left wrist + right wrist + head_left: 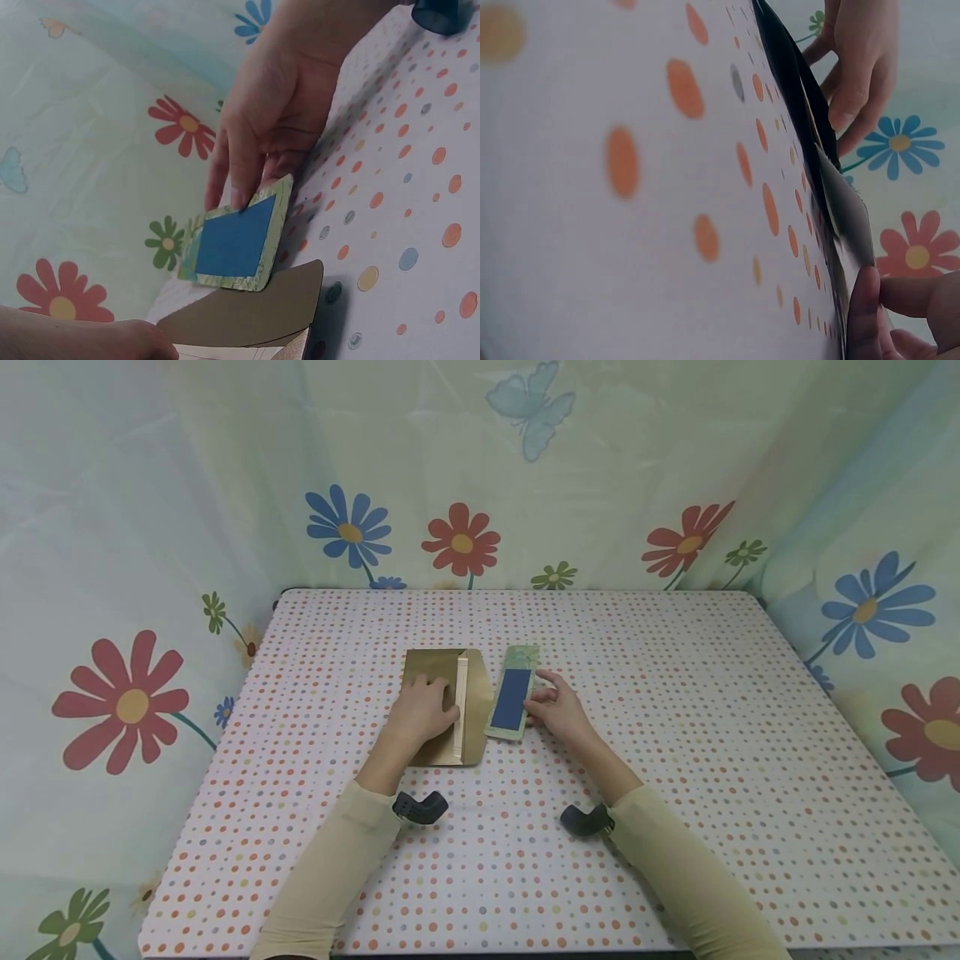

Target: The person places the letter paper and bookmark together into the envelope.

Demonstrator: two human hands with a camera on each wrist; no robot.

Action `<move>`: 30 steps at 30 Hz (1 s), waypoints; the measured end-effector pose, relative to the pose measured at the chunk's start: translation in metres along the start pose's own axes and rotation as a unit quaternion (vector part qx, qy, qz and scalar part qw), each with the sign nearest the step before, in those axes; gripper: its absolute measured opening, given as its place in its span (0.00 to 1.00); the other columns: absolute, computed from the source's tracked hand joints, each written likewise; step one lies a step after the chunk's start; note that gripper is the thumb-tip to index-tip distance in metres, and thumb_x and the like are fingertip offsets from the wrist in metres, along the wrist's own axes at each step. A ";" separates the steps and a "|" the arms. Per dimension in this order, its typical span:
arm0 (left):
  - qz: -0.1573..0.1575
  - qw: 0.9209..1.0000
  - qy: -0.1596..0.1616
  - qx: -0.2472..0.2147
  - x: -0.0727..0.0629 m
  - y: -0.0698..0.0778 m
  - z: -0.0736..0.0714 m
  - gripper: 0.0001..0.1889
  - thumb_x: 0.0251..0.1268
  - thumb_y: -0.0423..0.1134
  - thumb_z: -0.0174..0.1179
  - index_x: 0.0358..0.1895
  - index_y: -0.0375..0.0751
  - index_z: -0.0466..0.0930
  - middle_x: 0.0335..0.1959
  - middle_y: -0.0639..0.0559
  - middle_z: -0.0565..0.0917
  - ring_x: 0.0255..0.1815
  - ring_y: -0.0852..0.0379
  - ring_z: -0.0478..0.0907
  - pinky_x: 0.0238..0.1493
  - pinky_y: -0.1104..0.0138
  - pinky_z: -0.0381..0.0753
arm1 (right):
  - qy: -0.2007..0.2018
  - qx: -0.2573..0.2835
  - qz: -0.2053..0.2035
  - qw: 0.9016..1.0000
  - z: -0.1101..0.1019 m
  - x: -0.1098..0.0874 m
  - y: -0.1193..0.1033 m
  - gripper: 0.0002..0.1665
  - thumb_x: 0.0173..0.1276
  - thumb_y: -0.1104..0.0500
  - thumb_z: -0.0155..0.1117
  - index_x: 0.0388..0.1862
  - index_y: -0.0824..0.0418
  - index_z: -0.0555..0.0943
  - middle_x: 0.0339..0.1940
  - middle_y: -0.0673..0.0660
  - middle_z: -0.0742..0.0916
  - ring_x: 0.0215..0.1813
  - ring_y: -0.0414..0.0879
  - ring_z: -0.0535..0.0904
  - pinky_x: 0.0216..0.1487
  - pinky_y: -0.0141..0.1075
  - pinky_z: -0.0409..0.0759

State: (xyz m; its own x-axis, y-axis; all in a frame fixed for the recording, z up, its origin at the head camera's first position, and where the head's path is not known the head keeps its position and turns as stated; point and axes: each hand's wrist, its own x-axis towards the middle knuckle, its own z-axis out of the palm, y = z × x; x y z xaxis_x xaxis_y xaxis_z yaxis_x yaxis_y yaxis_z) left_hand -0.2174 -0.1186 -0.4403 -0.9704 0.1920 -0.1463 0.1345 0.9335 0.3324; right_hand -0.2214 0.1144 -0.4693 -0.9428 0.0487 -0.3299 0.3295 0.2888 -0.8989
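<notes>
A gold envelope point(476, 739) lies flat, its flap toward the right and a pale strip running along the flap's fold. My left hand point(422, 708) rests on the envelope's body, fingertips and thumb touching it. Just right of the flap is a long narrow green card point(512, 697) with a dark blue panel. My right hand point(558, 706) pinches the card by its right edge. In the left wrist view the card point(234, 244) is tilted up above the envelope flap point(247, 307). The right wrist view shows the fingers point(864, 300) on the card's edge.
A white cloth with coloured dots covers the table point(675, 735). Flowered curtains point(600, 485) hang behind it and at both sides. Each wrist carries a dark camera mount, one at the left wrist point(422, 808) and one at the right wrist point(587, 820).
</notes>
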 end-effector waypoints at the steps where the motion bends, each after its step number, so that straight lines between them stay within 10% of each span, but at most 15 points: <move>1: 0.000 1.000 0.000 0.000 0.000 0.000 0.000 0.28 0.65 0.50 0.52 0.66 0.44 0.68 0.68 0.37 0.66 0.69 0.36 0.62 0.61 0.47 0.72 | -0.001 -0.001 -0.002 1.000 0.000 0.000 0.001 0.43 0.67 0.65 0.59 0.75 0.48 0.53 0.49 0.57 0.78 0.42 0.42 0.80 0.43 0.32 0.83; 30: -0.002 1.000 -0.004 0.014 0.002 -0.001 0.001 0.27 0.66 0.51 0.52 0.66 0.45 0.68 0.68 0.37 0.65 0.69 0.36 0.61 0.61 0.47 0.71 | -0.028 -0.115 -0.101 0.988 0.004 -0.003 0.007 0.38 0.63 0.63 0.64 0.72 0.55 0.63 0.49 0.61 0.81 0.42 0.48 0.83 0.38 0.33 0.84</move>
State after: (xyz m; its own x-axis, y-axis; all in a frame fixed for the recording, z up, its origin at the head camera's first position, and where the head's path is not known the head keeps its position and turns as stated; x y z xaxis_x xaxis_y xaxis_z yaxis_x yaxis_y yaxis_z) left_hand -0.2194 -0.1184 -0.4421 -0.9695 0.1898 -0.1553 0.1356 0.9425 0.3055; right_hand -0.2160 0.1124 -0.4761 -0.9818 -0.0822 -0.1714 0.1087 0.4964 -0.8613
